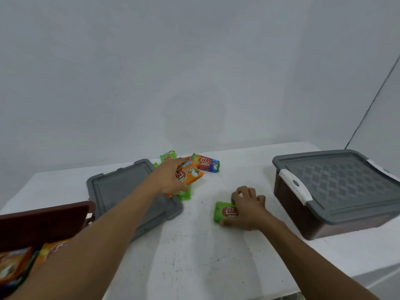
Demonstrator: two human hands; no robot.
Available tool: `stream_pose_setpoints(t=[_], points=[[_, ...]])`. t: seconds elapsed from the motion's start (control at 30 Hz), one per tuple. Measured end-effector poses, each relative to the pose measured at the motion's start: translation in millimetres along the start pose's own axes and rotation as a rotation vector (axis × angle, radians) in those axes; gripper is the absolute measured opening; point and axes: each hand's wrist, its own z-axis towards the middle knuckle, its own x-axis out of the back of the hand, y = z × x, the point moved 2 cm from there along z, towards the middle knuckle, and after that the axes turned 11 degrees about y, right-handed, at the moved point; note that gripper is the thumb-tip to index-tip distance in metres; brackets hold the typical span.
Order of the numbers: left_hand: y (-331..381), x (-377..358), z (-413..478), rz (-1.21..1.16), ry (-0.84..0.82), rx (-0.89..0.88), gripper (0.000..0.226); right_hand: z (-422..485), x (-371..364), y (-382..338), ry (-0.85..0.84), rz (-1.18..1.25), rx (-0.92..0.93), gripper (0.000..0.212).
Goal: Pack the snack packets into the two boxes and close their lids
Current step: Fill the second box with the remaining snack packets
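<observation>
- Brown plastic box with grey patterned lid and white latches (337,191), right of the white table (194,256): lid on, apparently done.
- Second brown plastic box (43,224), near left: open, already holding orange packets (15,263); its flat grey lid (121,191) lies on the table beside it.
- Left hand (171,178): fingers clamped on an orange snack packet (190,173), lifted over the loose pile.
- Right hand (246,208): fingers closing round a green snack packet (223,212) flat on the table.
- Left to pack: a multicoloured packet (205,163) and green packets (167,156) by the far wall; then fit the lid.
</observation>
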Motion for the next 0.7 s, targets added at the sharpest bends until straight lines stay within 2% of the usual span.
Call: stream_pose_setpoints(t=[0.1, 0.2, 0.33, 0.4, 0.5, 0.57, 0.7], points=[[-4.5, 25.1, -16.8, -0.026, 0.008, -0.044, 0.088, -7.1, -10.9, -14.7, 0.132, 0.096, -0.108, 0.078], [-17.2, 54.1, -37.5, -0.01, 0.008, -0.083, 0.091, -10.9, -4.7, -38.1, 0.146, 0.204, -0.173, 0.076], [-48.4, 105.8, -79.2, -0.089, 0.049, -0.085, 0.064, -15.4, 18.5, -100.0, 0.147, 0.397, -0.218, 0.068], [-70.1, 130.4, -104.4, -0.104, 0.046, -0.072, 0.056, -19.0, 29.7, -140.1, 0.174, 0.583, -0.167, 0.063], [-103.6, 155.3, -133.4, -0.06, 0.009, -0.051, 0.06, -30.6, 49.2, -199.4, 0.199, 0.815, -0.032, 0.07], [-129.6, 169.4, -153.1, -0.026, -0.012, -0.024, 0.063, -38.9, 57.8, -242.1, 0.202, 0.785, 0.075, 0.075], [-171.2, 190.2, -183.8, 0.116, -0.078, -0.041, 0.062, -41.9, 67.1, -302.8, 0.275, 0.606, 0.246, 0.069]])
